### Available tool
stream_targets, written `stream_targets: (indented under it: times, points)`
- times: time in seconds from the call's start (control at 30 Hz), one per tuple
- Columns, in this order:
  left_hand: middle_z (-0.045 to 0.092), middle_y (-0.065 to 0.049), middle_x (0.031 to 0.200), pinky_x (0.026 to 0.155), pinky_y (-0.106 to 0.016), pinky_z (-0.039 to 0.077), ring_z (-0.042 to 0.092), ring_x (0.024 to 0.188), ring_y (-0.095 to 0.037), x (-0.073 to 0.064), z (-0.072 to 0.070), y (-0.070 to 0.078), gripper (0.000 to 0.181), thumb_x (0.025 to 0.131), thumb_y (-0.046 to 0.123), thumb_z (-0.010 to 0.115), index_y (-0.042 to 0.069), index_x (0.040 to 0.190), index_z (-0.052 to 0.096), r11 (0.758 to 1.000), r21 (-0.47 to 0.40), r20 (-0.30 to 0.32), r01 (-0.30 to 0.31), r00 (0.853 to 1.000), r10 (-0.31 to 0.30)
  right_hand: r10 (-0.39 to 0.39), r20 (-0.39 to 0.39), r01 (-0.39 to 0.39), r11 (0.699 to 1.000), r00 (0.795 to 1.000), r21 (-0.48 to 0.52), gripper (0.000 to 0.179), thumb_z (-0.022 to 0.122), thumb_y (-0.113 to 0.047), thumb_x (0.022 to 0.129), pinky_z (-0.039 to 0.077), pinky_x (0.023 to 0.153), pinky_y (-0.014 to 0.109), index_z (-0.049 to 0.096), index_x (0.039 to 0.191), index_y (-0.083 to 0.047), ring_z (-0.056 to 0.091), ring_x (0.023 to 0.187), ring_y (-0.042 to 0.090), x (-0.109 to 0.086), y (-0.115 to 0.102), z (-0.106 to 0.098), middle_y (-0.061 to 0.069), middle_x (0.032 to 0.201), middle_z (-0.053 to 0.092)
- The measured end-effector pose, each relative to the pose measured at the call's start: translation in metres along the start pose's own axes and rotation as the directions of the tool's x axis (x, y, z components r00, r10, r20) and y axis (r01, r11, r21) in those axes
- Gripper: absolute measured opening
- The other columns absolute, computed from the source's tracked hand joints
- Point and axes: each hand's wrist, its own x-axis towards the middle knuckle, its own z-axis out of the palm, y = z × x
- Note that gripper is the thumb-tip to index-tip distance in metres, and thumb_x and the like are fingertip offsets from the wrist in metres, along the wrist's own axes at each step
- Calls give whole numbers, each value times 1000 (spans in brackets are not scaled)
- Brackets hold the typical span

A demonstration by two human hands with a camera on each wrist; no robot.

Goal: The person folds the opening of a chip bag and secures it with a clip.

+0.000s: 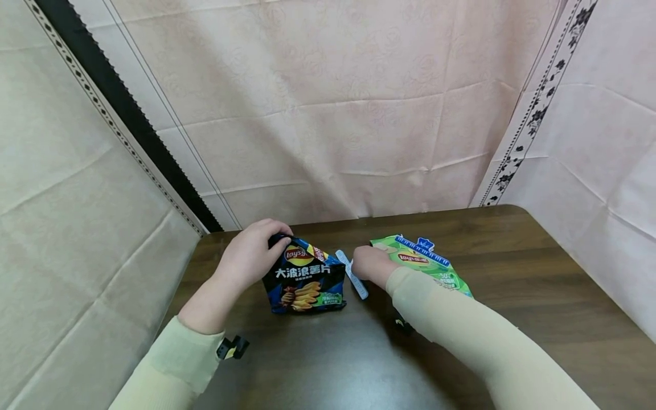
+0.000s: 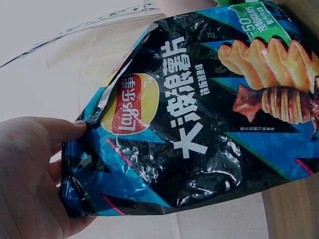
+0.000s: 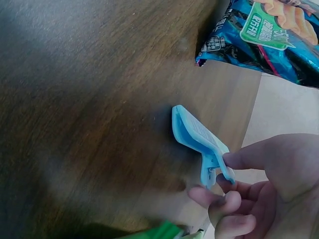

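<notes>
My left hand (image 1: 253,250) grips the upper left corner of a black and blue Lay's chip bag (image 1: 307,285). In the left wrist view the thumb lies on the front of the bag (image 2: 199,119), with the other fingers partly hidden behind it. The top edge of the bag slants down to the right. Just right of the bag, my right hand (image 1: 373,263) pinches the handle end of a light blue bag clip (image 3: 199,134) between thumb and fingers. The clip's long end points away from the hand, apart from the black bag.
A green Lay's bag (image 1: 451,279) lies to the right, partly hidden by the right forearm. A darker blue clip (image 1: 422,249) runs along its top. Everything is on a brown wooden table (image 1: 318,364), with pale cloth (image 1: 328,114) hanging behind its far edge.
</notes>
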Motion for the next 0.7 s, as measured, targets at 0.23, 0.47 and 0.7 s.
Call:
stream_targets:
  times: [0.23,0.47,0.7]
  points:
    - [66,-1,115,91,-49,50,63,105,-22,-1,0,0,15,98,29,64,21,108,70,1000,-4,-6,-2,1000,2,-15,10,14,999,1000,41,29,59,-21,98,48,74,37,64,121,-5,58,86,24,-1,0,1,9,107,64]
    - [66,0,114,90,-48,50,63,104,-22,-1,2,-1,15,98,29,64,21,108,70,1000,-4,-14,-13,1000,13,-8,13,7,994,1000,107,53,58,-24,100,51,80,38,42,143,2,59,93,25,1,1,1,16,124,60]
    - [66,0,114,91,-48,50,63,104,-22,-2,2,-3,14,98,29,64,21,108,70,1000,-6,-16,-12,1000,12,-26,-19,29,977,999,211,42,68,-34,94,53,88,41,63,120,-1,60,87,23,6,4,-1,10,104,65]
